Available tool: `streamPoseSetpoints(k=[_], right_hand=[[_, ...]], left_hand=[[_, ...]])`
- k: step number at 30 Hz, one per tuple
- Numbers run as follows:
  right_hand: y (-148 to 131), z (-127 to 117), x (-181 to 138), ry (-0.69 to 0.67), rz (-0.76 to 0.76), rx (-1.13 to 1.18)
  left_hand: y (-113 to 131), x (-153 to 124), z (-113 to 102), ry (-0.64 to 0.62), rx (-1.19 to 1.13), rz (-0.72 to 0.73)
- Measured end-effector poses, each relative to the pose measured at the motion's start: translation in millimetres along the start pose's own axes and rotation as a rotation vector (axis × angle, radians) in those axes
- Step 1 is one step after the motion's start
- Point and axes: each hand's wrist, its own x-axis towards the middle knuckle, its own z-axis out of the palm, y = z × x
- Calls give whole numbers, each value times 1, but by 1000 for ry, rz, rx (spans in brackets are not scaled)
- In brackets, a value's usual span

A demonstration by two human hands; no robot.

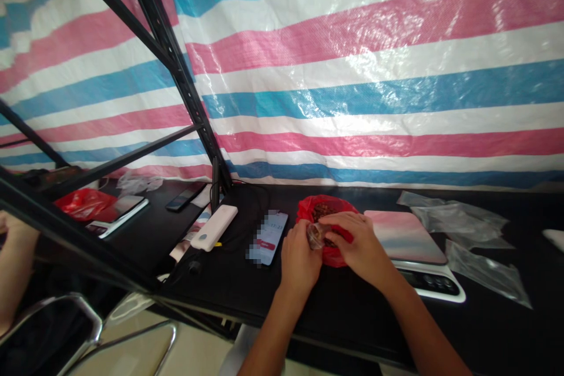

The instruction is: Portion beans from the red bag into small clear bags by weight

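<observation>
At the far left edge, past a black metal shelf frame (132,29), a forearm (13,258) shows (whose, I cannot tell). Well left of the hands, a crumpled red bag (83,204) and a black phone (185,197) lie beyond the frame. Nearer, a white power bank (214,227) lies on the black bench (264,294), with a smartphone (267,238) just left of the left hand (300,264), its screen lit and partly pixelated.

The left hand is closed around a small clear plastic packet (314,236), which sits between the hands. The right hand (359,241) curves over it from the right, fingertips at the packet (whether they pinch it, I cannot tell). Just behind both hands, an open red plastic bag (328,232) holds brown granules (324,211).

Right of the hands stands a digital kitchen scale (408,247), and farther right lie loose clear plastic bags (458,217). A pink, white and blue striped tarpaulin (352,70) hangs behind the bench.
</observation>
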Motion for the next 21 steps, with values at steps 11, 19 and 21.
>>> streamPoseSetpoints(k=[11,19,21], right_hand=[[0,0,-1,61,-52,-81],[12,-3,-1,116,48,-101],[12,-1,-2,137,74,-155]], left_hand=[[-1,2,6,3,-143,-35],[-7,5,12,50,-221,-5],[-7,8,13,109,-260,-8]])
